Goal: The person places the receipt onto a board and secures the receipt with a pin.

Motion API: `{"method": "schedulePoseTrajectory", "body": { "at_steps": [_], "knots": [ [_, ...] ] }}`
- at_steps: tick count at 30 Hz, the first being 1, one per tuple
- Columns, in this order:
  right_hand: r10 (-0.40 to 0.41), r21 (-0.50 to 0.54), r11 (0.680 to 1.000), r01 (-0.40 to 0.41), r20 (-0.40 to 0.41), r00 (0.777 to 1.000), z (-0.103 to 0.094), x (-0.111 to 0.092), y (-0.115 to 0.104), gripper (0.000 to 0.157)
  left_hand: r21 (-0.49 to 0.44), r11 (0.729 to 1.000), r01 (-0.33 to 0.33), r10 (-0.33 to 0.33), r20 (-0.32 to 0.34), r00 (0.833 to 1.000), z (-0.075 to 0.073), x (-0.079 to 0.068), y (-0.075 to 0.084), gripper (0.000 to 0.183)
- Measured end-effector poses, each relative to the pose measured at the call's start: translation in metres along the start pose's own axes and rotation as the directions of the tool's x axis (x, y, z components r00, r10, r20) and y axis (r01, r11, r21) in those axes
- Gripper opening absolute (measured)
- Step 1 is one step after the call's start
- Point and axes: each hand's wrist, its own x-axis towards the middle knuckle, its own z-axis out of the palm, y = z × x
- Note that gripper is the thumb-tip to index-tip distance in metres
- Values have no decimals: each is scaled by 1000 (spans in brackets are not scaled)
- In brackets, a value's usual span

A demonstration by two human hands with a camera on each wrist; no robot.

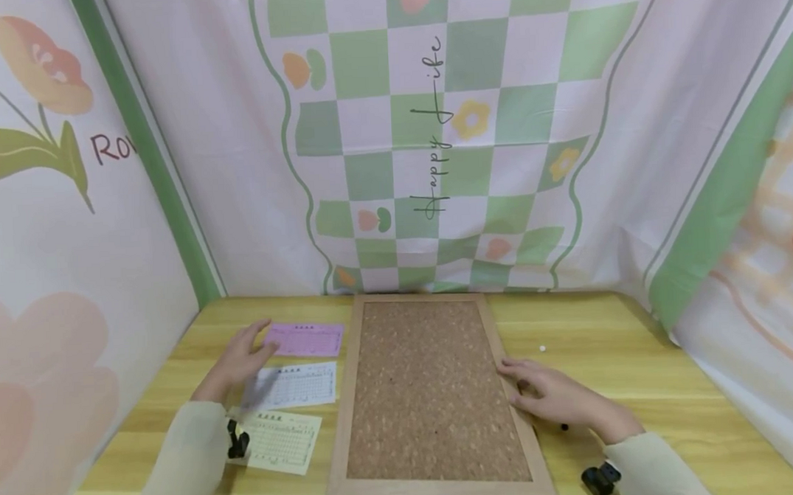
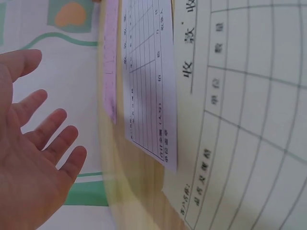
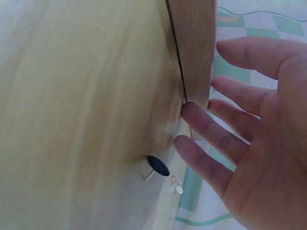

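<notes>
A wood-framed cork board [image 1: 436, 393] lies lengthwise on the table. To its left, three printed forms form a column: pink [image 1: 310, 340], white [image 1: 299, 385] and pale yellow [image 1: 285, 444]. My left hand [image 1: 238, 360] reaches over the left ends of the pink and white forms; in the left wrist view its fingers are spread and hold nothing. At the board's right edge is my right hand [image 1: 562, 395], fingertips right at the wooden frame, fingers loosely extended. Near that hand, a black thumbtack [image 3: 158, 166] sits on the table, with a white thumbtack [image 3: 179, 189] beyond it.
The wooden table [image 1: 612, 327] backs onto a curtain [image 1: 418, 128] with green and white checks. More printed fabric hangs along the left and right sides. A small black device [image 1: 601, 481] is strapped at the right wrist.
</notes>
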Motion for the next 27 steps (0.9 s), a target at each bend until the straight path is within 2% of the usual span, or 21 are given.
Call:
{"method": "schedulePoseTrajectory", "body": {
  "at_steps": [7, 13, 20, 27],
  "knots": [
    [24, -4, 1000, -24, 30, 999, -2, 0, -5, 60, -28, 998, 57, -57, 9, 998, 1, 10, -3, 67],
    [47, 38, 998, -49, 64, 997, -2, 0, -8, 60, -67, 994, 90, -88, 29, 996, 2, 18, -11, 69],
    [56, 68, 996, -62, 87, 995, -2, 0, -8, 60, -166, 971, 170, -163, 56, 985, 3, 25, -17, 76],
    [56, 77, 995, -64, 100, 993, -3, 1, -7, 61, -223, 950, 218, -213, 44, 976, 3, 35, -25, 84]
  ]
}}
